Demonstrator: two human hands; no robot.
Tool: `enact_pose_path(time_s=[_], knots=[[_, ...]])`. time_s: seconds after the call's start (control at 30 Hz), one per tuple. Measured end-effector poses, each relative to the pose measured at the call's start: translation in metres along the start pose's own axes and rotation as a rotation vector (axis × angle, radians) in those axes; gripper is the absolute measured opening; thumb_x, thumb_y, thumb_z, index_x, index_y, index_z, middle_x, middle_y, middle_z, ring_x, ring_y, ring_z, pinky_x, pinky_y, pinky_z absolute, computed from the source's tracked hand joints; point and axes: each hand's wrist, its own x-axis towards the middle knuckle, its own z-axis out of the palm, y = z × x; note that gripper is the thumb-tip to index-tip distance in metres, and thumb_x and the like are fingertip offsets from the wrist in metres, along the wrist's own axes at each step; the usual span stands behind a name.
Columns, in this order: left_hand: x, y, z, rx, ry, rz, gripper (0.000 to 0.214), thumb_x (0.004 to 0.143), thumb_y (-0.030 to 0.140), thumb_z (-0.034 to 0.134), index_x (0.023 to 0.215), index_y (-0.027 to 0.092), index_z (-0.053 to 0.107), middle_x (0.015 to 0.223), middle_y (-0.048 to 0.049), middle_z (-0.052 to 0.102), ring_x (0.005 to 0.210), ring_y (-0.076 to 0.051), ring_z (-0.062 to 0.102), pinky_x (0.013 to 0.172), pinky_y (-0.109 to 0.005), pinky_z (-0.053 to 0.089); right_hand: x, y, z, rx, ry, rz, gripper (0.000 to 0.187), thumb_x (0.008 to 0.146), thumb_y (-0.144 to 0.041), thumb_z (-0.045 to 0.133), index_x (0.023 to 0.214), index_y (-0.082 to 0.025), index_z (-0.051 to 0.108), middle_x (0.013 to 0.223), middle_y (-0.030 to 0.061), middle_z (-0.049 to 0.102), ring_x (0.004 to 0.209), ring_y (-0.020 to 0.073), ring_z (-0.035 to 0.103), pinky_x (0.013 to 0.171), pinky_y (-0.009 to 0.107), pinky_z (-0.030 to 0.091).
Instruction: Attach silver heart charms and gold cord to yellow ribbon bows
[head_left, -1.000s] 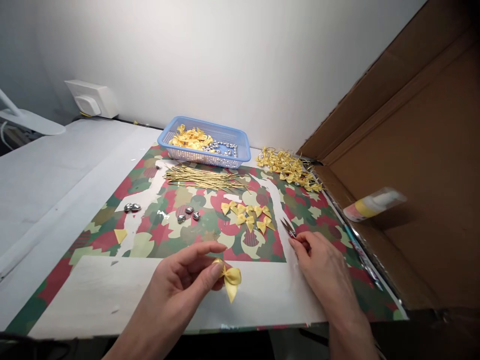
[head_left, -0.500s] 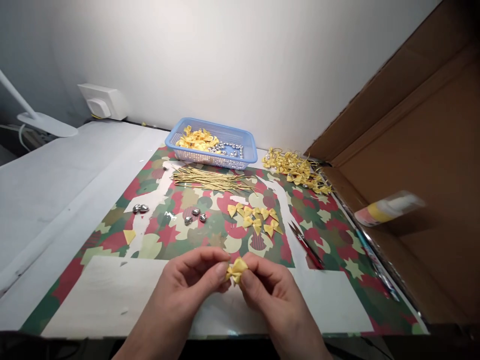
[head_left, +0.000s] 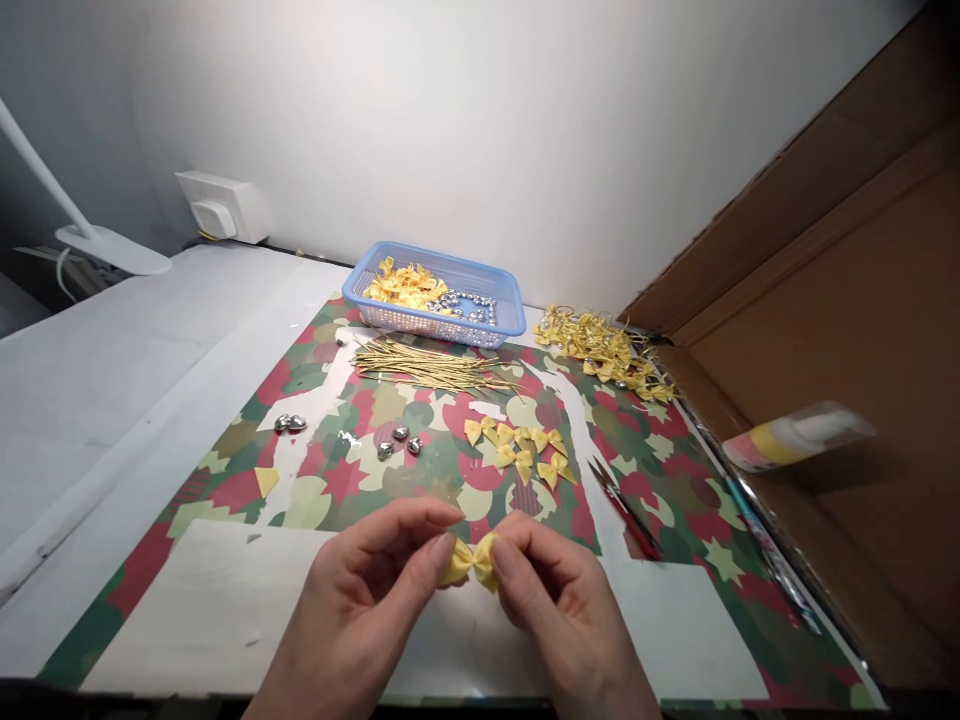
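A small yellow ribbon bow (head_left: 469, 562) is pinched between both my hands just above the near part of the patterned mat (head_left: 225, 480). My left hand (head_left: 375, 590) grips its left loop with thumb and forefinger. My right hand (head_left: 559, 600) grips the right loop the same way. Beyond my hands lie several loose yellow bows (head_left: 521, 452) and three silver heart beads (head_left: 399, 441). Thin red-handled scissors (head_left: 622, 505) lie on the mat to the right of my hands.
A blue basket (head_left: 510, 318) with yellow bows and silver beads stands at the back. Gold wire ties (head_left: 427, 365) lie in front of it, a heap of finished bows (head_left: 600, 350) to its right. An open cardboard box (head_left: 840, 330) with a glue tube (head_left: 795, 436) fills the right. Two more beads (head_left: 289, 423) lie left.
My right hand left the scissors on the mat and came over to the bow, which both hands now hold. The view shifted slightly upward.
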Motion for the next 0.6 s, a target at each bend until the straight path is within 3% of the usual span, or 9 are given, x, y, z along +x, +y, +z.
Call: enact_pose_path(time_s=[0.13, 0.23, 0.33, 0.43, 0.5, 0.6], knots=[[0.003, 0.002, -0.003, 0.034, -0.13, 0.024, 0.013, 0.08, 0.037, 0.089, 0.075, 0.026, 0.085, 0.074, -0.0005, 0.077, 0.075, -0.019, 0.069, 0.071, -0.022, 0.057, 0.002, 0.002, 0.002, 0.042, 0.03, -0.007, 0.056, 0.094, -0.068, 0.068, 0.07, -0.019, 0.055, 0.064, -0.0056, 0.032, 0.06, 0.0105, 0.026, 0.054, 0.028, 0.019], [0.007, 0.0, -0.008, 0.035, -0.192, -0.033, 0.013, 0.081, 0.035, 0.089, 0.073, 0.024, 0.086, 0.071, -0.001, 0.076, 0.073, -0.018, 0.067, 0.07, -0.021, 0.055, 0.002, 0.007, 0.0, 0.112, 0.005, 0.0, 0.055, 0.097, -0.069, 0.064, 0.078, -0.017, 0.064, 0.063, -0.0063, 0.033, 0.057, 0.0093, 0.026, 0.054, 0.027, 0.018], [0.01, -0.004, -0.01, -0.028, -0.203, -0.133, 0.014, 0.079, 0.036, 0.091, 0.078, 0.023, 0.088, 0.07, -0.0017, 0.077, 0.073, -0.018, 0.068, 0.071, -0.022, 0.056, 0.002, 0.017, -0.003, 0.119, 0.068, 0.012, 0.048, 0.094, -0.065, 0.07, 0.096, -0.017, 0.074, 0.066, -0.0042, 0.045, 0.055, 0.009, 0.035, 0.053, 0.025, 0.027], [0.011, -0.005, -0.01, -0.079, -0.202, -0.184, 0.012, 0.077, 0.034, 0.093, 0.081, 0.023, 0.089, 0.07, -0.0015, 0.077, 0.072, -0.018, 0.067, 0.07, -0.022, 0.056, 0.0, 0.026, -0.004, 0.091, 0.164, -0.011, 0.044, 0.091, -0.058, 0.076, 0.118, -0.023, 0.073, 0.079, -0.0003, 0.062, 0.057, 0.0117, 0.05, 0.054, 0.024, 0.04], [0.011, -0.005, -0.01, -0.099, -0.207, -0.196, 0.011, 0.076, 0.032, 0.094, 0.08, 0.023, 0.089, 0.07, -0.0012, 0.077, 0.071, -0.016, 0.066, 0.069, -0.021, 0.055, 0.0, 0.031, -0.006, 0.034, 0.15, -0.052, 0.036, 0.094, -0.054, 0.074, 0.115, -0.024, 0.074, 0.077, 0.0, 0.066, 0.06, 0.0136, 0.056, 0.058, 0.025, 0.045], [0.011, -0.004, -0.008, -0.094, -0.207, -0.18, 0.013, 0.076, 0.033, 0.095, 0.079, 0.022, 0.088, 0.069, -0.0012, 0.076, 0.071, -0.016, 0.065, 0.069, -0.021, 0.055, 0.002, 0.036, -0.01, -0.15, 0.087, -0.219, 0.027, 0.101, -0.044, 0.067, 0.089, -0.022, 0.077, 0.073, 0.0017, 0.067, 0.067, 0.0161, 0.06, 0.063, 0.025, 0.047]])
